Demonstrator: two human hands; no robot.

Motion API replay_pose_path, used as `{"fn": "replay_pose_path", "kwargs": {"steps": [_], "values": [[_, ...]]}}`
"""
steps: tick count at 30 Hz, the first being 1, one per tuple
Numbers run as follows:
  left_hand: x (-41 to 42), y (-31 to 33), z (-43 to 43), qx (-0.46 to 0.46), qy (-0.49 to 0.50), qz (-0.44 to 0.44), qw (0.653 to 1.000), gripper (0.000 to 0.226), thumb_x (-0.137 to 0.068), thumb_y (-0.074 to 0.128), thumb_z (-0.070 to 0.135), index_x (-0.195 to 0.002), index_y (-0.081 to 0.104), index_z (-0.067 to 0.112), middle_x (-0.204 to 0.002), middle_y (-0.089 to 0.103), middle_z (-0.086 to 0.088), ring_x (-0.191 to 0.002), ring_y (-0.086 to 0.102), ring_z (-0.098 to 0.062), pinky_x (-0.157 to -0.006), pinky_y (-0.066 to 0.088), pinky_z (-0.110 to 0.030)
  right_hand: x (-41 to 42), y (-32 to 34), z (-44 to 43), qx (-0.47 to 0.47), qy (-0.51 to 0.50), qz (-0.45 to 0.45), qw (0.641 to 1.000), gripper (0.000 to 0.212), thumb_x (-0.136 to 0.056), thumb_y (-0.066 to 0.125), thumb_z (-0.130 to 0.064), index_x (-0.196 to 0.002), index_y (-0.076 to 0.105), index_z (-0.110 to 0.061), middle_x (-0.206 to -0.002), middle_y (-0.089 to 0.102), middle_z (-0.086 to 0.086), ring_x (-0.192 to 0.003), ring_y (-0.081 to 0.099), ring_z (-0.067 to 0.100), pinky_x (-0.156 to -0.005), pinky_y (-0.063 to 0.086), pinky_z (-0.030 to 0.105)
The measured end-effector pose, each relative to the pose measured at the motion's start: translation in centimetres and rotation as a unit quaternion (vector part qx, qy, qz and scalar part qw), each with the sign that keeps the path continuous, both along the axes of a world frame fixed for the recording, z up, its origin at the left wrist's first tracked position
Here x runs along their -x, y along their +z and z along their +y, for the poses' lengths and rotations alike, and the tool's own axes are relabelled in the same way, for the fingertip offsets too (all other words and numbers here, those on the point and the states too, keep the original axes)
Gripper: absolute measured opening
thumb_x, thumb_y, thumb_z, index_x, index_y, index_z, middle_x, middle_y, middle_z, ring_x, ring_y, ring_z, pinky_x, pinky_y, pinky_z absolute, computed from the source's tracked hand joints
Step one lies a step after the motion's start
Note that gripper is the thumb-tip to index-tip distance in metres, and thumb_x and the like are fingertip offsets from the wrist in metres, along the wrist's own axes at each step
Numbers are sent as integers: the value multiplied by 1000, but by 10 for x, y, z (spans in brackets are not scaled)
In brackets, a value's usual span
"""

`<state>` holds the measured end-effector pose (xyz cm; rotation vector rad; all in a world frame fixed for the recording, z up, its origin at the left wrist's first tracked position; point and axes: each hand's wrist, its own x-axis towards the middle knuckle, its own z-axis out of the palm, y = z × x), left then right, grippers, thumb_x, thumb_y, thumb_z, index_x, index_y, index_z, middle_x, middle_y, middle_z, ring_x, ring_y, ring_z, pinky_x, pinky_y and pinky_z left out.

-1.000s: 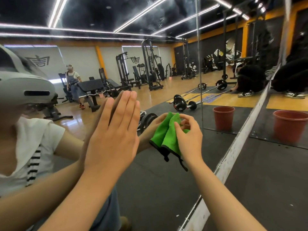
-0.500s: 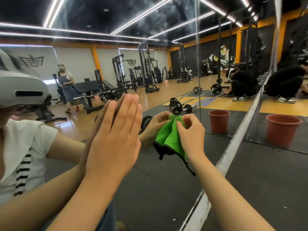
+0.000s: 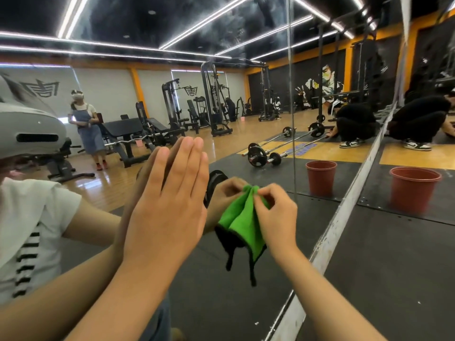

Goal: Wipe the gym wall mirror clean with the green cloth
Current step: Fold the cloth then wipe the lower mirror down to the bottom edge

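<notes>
Left hand (image 3: pixel 170 210): lay flat on the wall mirror (image 3: pixel 246 107), fingers straight.
Right hand (image 3: pixel 275 215): fingers pinched the green cloth (image 3: pixel 242 222), frame centre.

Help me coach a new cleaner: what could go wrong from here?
1. The left hand lies flat on the mirror and will likely leave prints.
2. The right hand only pinches the top of the green cloth, which hangs bunched; it may slip or wipe with little contact.
3. The red bucket stands by the mirror's foot on the right; a step that way could knock it.
</notes>
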<state>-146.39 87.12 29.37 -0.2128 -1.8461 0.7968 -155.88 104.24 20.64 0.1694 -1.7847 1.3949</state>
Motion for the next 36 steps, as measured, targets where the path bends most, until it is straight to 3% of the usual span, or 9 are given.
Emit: {"fn": "replay_pose_path", "kwargs": {"steps": [3, 8, 12, 18, 20, 24, 30, 33, 36], "values": [[2, 0, 0, 4, -10, -6, 1000, 66, -95, 36, 20, -154, 22, -7, -163, 16, -26, -152, 15, -37, -124, 3, -52, 23, 34, 17, 19, -50, 2, 999, 15, -88, 67, -3, -79, 61, -13, -80, 64, 2, -75, 58, 16, -72, 46, 32], [0, 0, 1, -10, -8, -5, 1000, 66, -96, 29, 23, -154, 23, -8, -163, 17, -27, -152, 16, -38, -124, 3, -52, -1, 1, 1, -41, -33, 0, 999, 13, -87, 70, -4, -80, 62, -11, -79, 62, -3, -76, 57, 15, -69, 44, 29], [2, 1, 2, -6, -14, -6, 1000, 65, -96, 29, 22, -154, 23, -7, -164, 16, -26, -153, 13, -37, -124, 2, -52, 23, 23, 13, -7, -73, 1, 997, 11, -88, 68, -7, -81, 63, -12, -83, 63, 1, -80, 59, 19, -72, 47, 36], [8, -7, 8, -15, -11, -2, 1000, 69, -94, 34, 24, -153, 23, -9, -164, 13, -28, -153, 13, -40, -124, 1, -55, 29, 24, 19, -45, -118, -5, 992, 4, -88, 69, -10, -85, 67, -12, -87, 65, 1, -84, 60, 26, -79, 48, 45], [8, -6, 7, -26, -20, -6, 999, 69, -93, 34, 23, -153, 25, -9, -163, 14, -28, -152, 14, -39, -124, 2, -55, 29, 27, 18, -25, -111, 2, 993, 7, -86, 70, -7, -83, 65, -11, -85, 62, 1, -83, 59, 24, -79, 47, 43], [6, -7, 7, -40, -27, -9, 999, 67, -93, 36, 22, -152, 27, -10, -163, 17, -28, -152, 17, -40, -123, 4, -55, -12, -22, -7, -55, -26, 27, 998, 15, -82, 73, 3, -81, 64, -10, -84, 60, -2, -81, 57, 15, -76, 45, 28], [5, -6, 6, -23, 1, -2, 1000, 68, -95, 30, 25, -154, 24, -7, -164, 14, -27, -153, 13, -39, -124, 1, -55, 39, 23, 14, 1, -97, 27, 995, 6, -90, 67, -6, -87, 64, -10, -86, 59, 1, -84, 54, 19, -75, 44, 35], [6, -7, 6, -14, 14, 6, 1000, 67, -96, 27, 26, -154, 23, -7, -164, 13, -27, -152, 12, -39, -124, 0, -55, 21, 6, 6, -16, -80, 39, 996, 10, -87, 70, -3, -85, 64, -11, -82, 54, -11, -85, 55, 20, -77, 46, 39], [6, -7, 5, -18, 6, 7, 1000, 66, -97, 28, 25, -154, 22, -7, -164, 12, -27, -153, 12, -39, -124, 0, -54, 2, -23, -4, -68, -82, 64, 992, 14, -82, 74, -2, -82, 65, -13, -82, 56, -17, -82, 58, 22, -78, 38, 35]]}}
